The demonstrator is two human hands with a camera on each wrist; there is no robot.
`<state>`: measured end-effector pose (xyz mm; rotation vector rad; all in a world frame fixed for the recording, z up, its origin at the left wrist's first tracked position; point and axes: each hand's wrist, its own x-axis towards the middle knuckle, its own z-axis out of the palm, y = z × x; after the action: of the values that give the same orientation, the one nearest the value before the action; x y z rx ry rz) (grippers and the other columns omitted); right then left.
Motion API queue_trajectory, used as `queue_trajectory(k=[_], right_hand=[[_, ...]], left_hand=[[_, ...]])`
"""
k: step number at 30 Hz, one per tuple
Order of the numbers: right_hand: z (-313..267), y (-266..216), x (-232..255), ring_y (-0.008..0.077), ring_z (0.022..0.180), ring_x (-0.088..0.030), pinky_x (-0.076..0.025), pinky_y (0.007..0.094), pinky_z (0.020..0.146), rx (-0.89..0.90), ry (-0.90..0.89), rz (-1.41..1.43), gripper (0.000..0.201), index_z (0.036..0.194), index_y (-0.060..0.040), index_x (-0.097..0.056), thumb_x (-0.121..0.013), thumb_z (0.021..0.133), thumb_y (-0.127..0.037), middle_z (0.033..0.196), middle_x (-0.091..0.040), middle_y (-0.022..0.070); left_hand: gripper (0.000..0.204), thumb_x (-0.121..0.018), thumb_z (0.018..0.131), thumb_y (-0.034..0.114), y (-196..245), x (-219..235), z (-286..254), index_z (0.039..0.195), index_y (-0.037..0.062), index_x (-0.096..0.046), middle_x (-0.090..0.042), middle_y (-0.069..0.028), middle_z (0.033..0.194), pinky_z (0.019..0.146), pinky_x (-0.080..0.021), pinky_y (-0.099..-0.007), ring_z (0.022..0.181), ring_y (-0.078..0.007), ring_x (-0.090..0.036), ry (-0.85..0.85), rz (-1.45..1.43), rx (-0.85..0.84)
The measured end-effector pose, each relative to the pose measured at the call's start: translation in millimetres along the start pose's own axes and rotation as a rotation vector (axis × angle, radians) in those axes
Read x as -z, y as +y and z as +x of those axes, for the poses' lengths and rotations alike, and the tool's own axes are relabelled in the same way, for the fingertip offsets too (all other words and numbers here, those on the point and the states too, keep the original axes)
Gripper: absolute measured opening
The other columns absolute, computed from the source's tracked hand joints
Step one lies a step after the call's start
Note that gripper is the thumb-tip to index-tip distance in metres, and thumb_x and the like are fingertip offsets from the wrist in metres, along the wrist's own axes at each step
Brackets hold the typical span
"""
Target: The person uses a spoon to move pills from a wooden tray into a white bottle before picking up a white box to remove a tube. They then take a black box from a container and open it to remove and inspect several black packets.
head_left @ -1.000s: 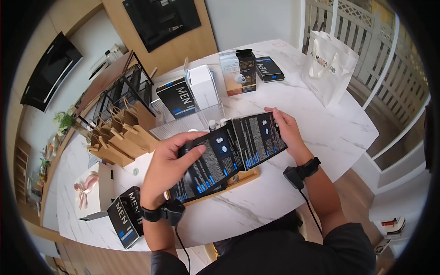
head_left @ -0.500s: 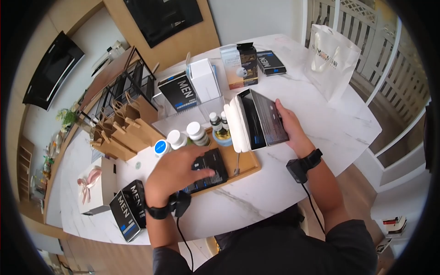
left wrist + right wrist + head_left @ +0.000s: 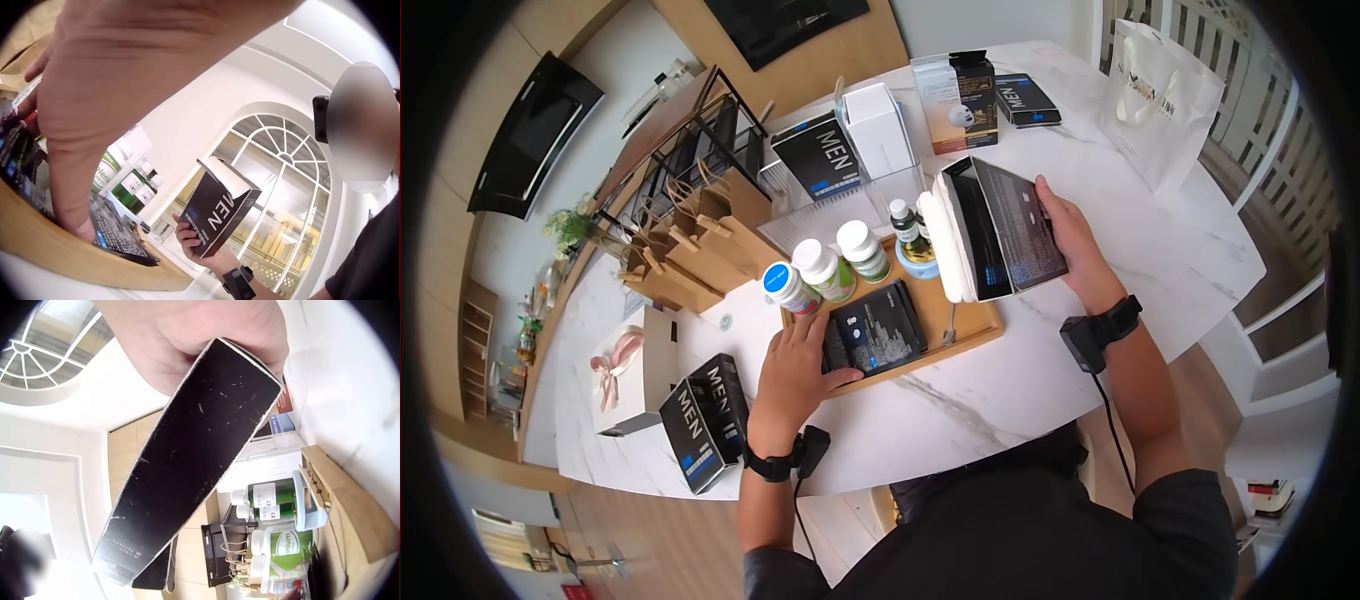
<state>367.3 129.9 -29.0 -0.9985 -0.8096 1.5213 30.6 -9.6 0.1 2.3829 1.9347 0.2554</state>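
Note:
My right hand (image 3: 1080,240) grips a black "MEN" carton (image 3: 1028,225) by its right side, above the table. The carton is tilted, with its white-lined flap (image 3: 943,245) open toward the left. My left hand (image 3: 793,375) lies at the left end of a flat black printed package (image 3: 878,328) on the wooden tray (image 3: 965,338). Its thumb touches the package's near edge (image 3: 78,228), while the other fingers reach toward the far side. White supplement bottles (image 3: 862,250) and dark green bottles (image 3: 905,225) stand on the tray behind the package.
Two black "MEN" boxes (image 3: 700,430) and a white gift bag with a pink bow (image 3: 658,375) are at the left. Brown paper bags (image 3: 720,235), a clear organizer (image 3: 840,215) and more boxes (image 3: 958,110) stand behind. A white bag (image 3: 1165,110) is back right.
My left hand has let go of the carton and come down to the package's left end. My right hand has turned the carton so its open flap faces left, uncovering the bottles and tray.

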Motion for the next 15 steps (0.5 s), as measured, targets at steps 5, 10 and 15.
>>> queue_trajectory(k=[5, 10, 15], right_hand=[[2, 2, 2, 0.0082, 0.068, -0.065, -0.054, 0.0226, 0.062, 0.01, 0.003, -0.028, 0.045, 0.105, -0.0009, -0.065, -0.056, 0.097, -0.044, 0.086, -0.069, 0.0043], [3, 2, 2, 0.0084, 0.069, -0.066, -0.054, 0.0225, 0.063, 0.03, -0.012, -0.034, 0.046, 0.107, -0.0004, -0.065, -0.056, 0.097, -0.044, 0.088, -0.07, 0.0051], [2, 1, 3, 0.0084, 0.07, -0.066, -0.054, 0.0224, 0.063, 0.028, -0.019, 0.015, 0.046, 0.106, 0.0006, -0.065, -0.055, 0.097, -0.043, 0.089, -0.07, 0.0054]], left_hand=[[0.08, -0.084, 0.066, 0.024, -1, -3, -8, 0.136, 0.0058, -0.048, -0.052, -0.0154, 0.132, 0.101, -0.04, -0.0421, 0.117, -0.0345, -0.05, 0.144, -0.062, -0.04], [0.055, -0.078, 0.071, 0.004, -9, -2, -18, 0.122, 0.0048, -0.057, -0.059, -0.0128, 0.112, 0.089, -0.044, -0.0356, 0.101, -0.0274, -0.056, 0.244, -0.067, -0.006], [0.014, -0.07, 0.081, -0.003, -23, 9, -33, 0.093, -0.0023, -0.063, -0.061, -0.0045, 0.088, 0.078, -0.045, -0.0243, 0.083, -0.014, -0.057, 0.49, -0.948, 0.095]])
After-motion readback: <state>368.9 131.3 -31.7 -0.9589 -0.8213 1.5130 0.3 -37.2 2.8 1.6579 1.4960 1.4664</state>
